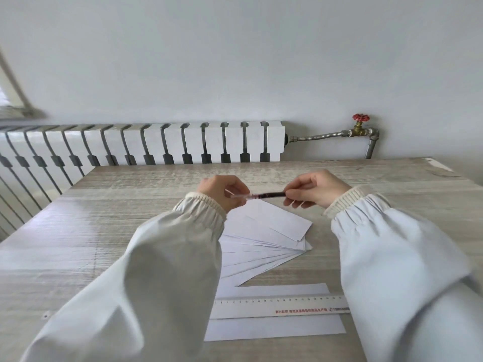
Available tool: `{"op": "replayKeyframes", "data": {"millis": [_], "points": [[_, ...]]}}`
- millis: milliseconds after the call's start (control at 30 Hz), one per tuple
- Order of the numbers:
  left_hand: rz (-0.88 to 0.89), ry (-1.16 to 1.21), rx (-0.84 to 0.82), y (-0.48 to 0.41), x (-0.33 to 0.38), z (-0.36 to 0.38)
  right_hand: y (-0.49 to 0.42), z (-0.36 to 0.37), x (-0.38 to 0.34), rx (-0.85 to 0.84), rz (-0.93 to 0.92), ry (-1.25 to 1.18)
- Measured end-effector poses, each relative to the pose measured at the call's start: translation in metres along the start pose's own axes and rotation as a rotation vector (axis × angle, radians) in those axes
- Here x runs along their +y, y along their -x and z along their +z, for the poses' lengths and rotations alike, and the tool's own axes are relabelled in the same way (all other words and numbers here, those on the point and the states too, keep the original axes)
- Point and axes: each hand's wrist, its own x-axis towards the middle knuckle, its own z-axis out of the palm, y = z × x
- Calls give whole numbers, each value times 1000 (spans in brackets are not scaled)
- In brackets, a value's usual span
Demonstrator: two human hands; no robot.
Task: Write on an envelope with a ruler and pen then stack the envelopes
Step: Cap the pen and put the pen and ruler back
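We log the pen (257, 195) held level in the air above the table, bridging both hands. Its pale, see-through end runs into the left hand (222, 193), whose fingers curl round it. Its dark end is pinched between thumb and fingertips of the right hand (315, 190). We cannot tell whether the pale part is cap or barrel. Below the hands and a little nearer lies a fan of white envelopes (264, 241): thin, flat, sharp-cornered, overlapping, spread toward the right, with their left ends hidden by the left sleeve (156, 257). Nearer still a single envelope (274, 329) lies flat, long side running left to right. A ruler (282, 307) rests along its middle, a pale plastic strip with fine graduations on its far edge and red print toward the right, where the right sleeve (392, 244) covers its end. Both sleeves are light, soft cloth with ribbed cream cuffs. The table (104, 218) is matte grey wood-grain. Beyond its far edge a white ribbed radiator (156, 145) stands against a plain wall, and a brass valve (360, 126) with a red handwheel sits far right.
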Motion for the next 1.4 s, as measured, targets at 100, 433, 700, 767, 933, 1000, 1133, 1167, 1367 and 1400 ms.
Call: {"op": "replayKeyframes", "data": {"millis": [100,433,700,767,933,1000,1133,1167,1367,1400], "points": [[8,-61,6,-35,1,2,-30,-10,-2,89,-16,133],[-83,-74,-10,-117,-30,29,-108,-7,32,352,-54,322],[-92,-80,0,-147,-59,57,-145,6,60,362,85,411],[-102,-106,-32,-152,-68,64,-153,9,66,345,124,427],[-154,-134,-81,-156,-84,77,-164,16,76,299,169,485],[-165,-142,-93,-157,-88,79,-167,18,79,282,182,501],[-180,-129,-102,-156,-92,82,-170,19,83,235,204,546],[-184,-125,-104,-156,-92,83,-171,19,83,219,210,566],[-165,-119,-120,-155,-90,82,-171,16,80,156,192,686],[-157,-130,-125,-155,-89,80,-170,16,78,155,188,698]]}}
